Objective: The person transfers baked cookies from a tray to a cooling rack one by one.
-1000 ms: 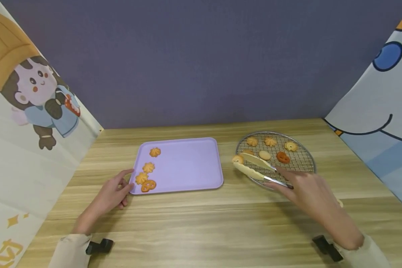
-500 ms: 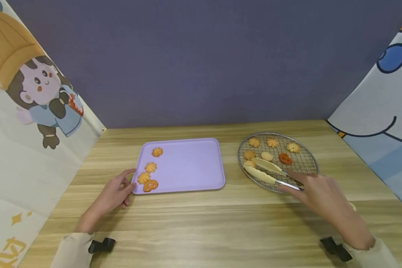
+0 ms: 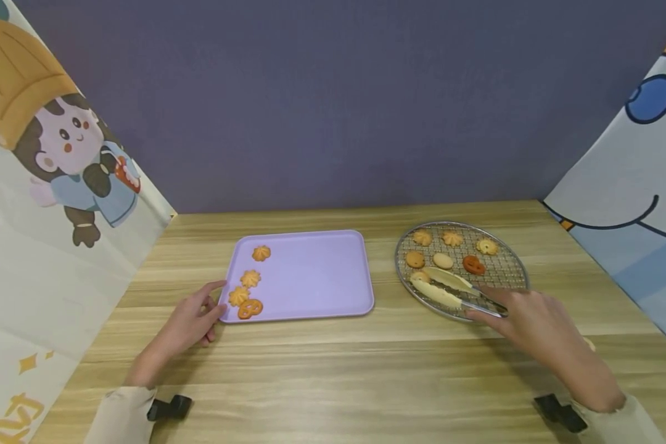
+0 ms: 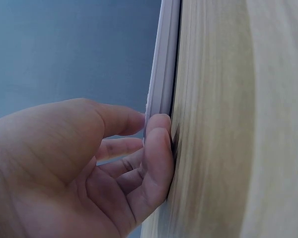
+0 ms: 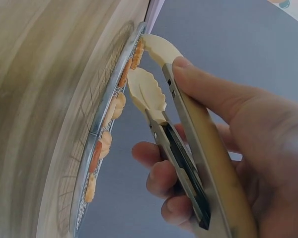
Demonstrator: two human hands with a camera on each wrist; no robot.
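My left hand touches the left rim of a lilac tray with thumb and index finger; its other fingers curl loosely. On the tray's left side lie several flower-shaped cookies and a pretzel. My right hand grips metal tongs with cream scalloped tips over a round wire rack. Between the parted tips shows a pale round cookie, partly hidden; a firm pinch on it I cannot tell. The right wrist view shows the tongs' upper tip against the cookies at the rack's far end.
More cookies lie on the rack: a brown round one, a pale oval one, a reddish pretzel and several flower-shaped ones at the back. A dark panel stands behind the wooden table.
The tongs have moved right and slightly toward me, with the pale round cookie coming from beyond the rack's left rim to inside it. The left hand stays at the tray.
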